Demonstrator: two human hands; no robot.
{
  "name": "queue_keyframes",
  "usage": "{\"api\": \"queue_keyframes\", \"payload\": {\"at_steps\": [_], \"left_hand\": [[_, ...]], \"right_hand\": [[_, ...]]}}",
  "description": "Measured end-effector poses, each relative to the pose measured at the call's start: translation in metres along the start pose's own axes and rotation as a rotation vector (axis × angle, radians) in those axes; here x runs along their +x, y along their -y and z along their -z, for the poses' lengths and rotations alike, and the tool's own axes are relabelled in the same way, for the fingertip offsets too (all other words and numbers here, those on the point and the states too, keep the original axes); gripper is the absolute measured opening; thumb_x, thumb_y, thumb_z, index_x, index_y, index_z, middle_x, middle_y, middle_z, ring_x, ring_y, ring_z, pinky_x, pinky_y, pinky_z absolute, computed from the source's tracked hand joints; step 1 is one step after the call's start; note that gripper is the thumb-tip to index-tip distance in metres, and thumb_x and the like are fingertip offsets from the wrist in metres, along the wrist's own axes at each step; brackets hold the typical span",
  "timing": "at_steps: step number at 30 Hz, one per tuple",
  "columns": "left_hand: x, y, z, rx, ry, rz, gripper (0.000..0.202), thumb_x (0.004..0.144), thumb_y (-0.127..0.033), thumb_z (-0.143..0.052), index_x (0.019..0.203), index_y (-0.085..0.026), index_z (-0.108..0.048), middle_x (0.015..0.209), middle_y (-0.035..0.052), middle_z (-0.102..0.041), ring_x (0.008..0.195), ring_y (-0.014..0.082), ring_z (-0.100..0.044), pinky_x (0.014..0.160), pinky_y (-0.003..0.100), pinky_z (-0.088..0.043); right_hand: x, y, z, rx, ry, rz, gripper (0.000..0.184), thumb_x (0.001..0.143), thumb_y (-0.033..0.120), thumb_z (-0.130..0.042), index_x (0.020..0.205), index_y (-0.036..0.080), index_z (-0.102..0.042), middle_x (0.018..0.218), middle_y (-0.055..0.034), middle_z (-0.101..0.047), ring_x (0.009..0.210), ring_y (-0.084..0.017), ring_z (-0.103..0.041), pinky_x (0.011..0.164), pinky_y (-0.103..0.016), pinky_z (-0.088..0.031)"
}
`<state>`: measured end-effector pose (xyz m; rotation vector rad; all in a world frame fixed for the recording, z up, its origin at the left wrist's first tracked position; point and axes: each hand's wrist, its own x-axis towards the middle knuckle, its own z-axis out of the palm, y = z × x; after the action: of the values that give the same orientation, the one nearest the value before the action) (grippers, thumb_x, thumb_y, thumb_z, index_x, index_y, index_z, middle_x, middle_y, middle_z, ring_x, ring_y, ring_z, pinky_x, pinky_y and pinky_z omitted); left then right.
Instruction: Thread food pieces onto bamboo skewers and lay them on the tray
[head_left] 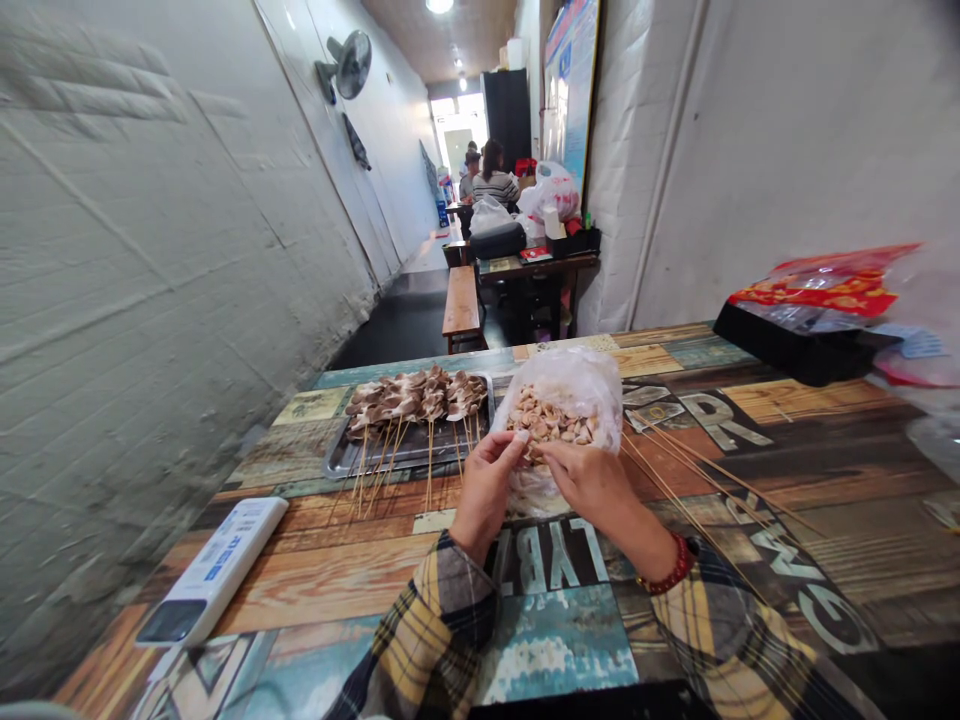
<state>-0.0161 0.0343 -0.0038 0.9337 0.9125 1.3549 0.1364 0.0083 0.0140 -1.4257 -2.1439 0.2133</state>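
Note:
A clear plastic bag (581,385) full of pale meat pieces (551,420) stands open at the middle of the patterned table (337,575). My left hand (486,490) pinches at the bag's near edge, fingers closed on a small piece I cannot make out. My right hand (592,485) meets it from the right, fingers curled and pinched on the same spot. Both wrists wear plaid sleeves; a red bead bracelet (673,572) circles the right wrist. Left of the bag a metal tray (409,450) carries several loaded skewers (416,395).
Bare bamboo skewers (705,480) lie on the table right of the bag. A white power bank (214,570) rests at the near left. A black box with red packets (814,315) sits at the far right. A brick wall runs along the left; people sit at far tables.

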Motion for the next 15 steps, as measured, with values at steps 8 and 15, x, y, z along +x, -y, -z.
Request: {"api": "queue_keyframes", "payload": {"at_steps": [8,15], "left_hand": [[-0.002,-0.0006,-0.0026,-0.081,0.053,0.046,0.026,0.065,-0.033,-0.08,0.079,-0.013,-0.071,0.076,0.0037,-0.068,0.065,0.0094,-0.056,0.065,0.022,-0.042],[-0.0018,-0.0024,-0.0012,-0.049,0.07,0.089,0.032,0.065,-0.038,-0.079,0.083,-0.013,-0.071,0.074,0.0029,-0.066,0.062,0.0086,-0.054,0.06,0.021,-0.04]], "right_hand": [[0.0026,0.0018,-0.0016,0.136,0.004,-0.055,0.027,0.095,0.023,-0.042,0.094,0.02,-0.069,0.082,-0.0039,-0.073,0.072,-0.016,-0.066,0.063,-0.023,-0.042],[0.0031,0.0012,-0.0062,0.144,0.004,-0.059,0.027,0.095,0.022,-0.041,0.096,0.02,-0.068,0.079,-0.0034,-0.072,0.071,-0.016,-0.066,0.065,-0.023,-0.042]]}}
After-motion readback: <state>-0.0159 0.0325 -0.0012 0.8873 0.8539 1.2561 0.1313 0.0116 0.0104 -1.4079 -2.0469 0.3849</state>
